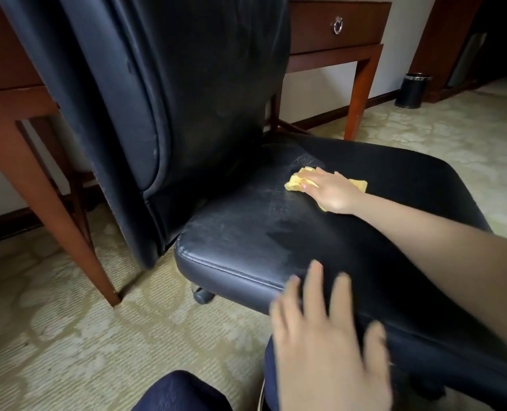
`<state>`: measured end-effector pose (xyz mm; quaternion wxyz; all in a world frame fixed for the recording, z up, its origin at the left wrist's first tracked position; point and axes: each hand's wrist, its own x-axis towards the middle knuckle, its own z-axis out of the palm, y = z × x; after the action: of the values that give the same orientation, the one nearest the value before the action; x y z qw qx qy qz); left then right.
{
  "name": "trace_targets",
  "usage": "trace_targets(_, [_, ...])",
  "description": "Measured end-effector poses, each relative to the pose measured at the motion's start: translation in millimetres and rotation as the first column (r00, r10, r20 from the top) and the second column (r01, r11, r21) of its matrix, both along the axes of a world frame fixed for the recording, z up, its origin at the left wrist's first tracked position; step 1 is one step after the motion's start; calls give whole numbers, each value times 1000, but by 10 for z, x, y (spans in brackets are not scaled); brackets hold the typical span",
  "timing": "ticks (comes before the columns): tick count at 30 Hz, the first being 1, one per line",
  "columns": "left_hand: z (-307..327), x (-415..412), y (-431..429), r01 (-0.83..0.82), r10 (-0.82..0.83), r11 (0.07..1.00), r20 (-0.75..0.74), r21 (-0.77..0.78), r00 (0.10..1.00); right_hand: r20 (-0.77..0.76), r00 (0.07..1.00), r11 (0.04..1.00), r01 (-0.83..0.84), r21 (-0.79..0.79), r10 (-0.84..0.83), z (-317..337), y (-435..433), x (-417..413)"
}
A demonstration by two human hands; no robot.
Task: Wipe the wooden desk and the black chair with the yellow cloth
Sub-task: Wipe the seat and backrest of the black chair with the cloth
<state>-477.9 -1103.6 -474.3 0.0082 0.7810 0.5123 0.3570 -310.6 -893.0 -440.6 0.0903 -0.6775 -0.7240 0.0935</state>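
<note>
The black chair (246, 226) fills the middle of the view, its tall backrest on the left and its wide seat toward me. My right hand (332, 192) lies flat on the yellow cloth (298, 182), pressing it onto the rear of the seat near the backrest; pale streaks mark the leather around it. My left hand (329, 345) is blurred, fingers spread, at the seat's front edge. The wooden desk (339, 25) stands behind the chair, with a drawer and ring handle.
A desk leg (50, 209) stands on the patterned carpet left of the chair, another leg (360, 96) behind it. A chair castor (203, 295) shows under the seat. A black bin (412, 90) stands by the wall at right. My knees in dark trousers (184, 393) are at the bottom.
</note>
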Motion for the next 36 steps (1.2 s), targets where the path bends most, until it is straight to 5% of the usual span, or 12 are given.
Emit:
trace_targets(5, [13,-672,682,-289,288,956,-21,-55,957,48,993,992,101,75,-105,-45,1,-267])
trace_targets(8, [-115,-865,910,-345,346,925,-21,-156,938,47,999,997,9,76,-12,-49,-95,-365])
trace_targets(20, [-312,-804,880,-386,377,916,-96,-109,921,21,904,902,-427,60,427,-84,-1267,-548])
trace_targets(31, [-198,-779,825,-385,377,900,-79,-202,923,461,827,874,-447,192,322,-316,-2305,-4])
trace_targets(36, [-170,-755,792,-371,369,899,-52,-232,928,422,864,923,-359,137,273,-222,-2480,385])
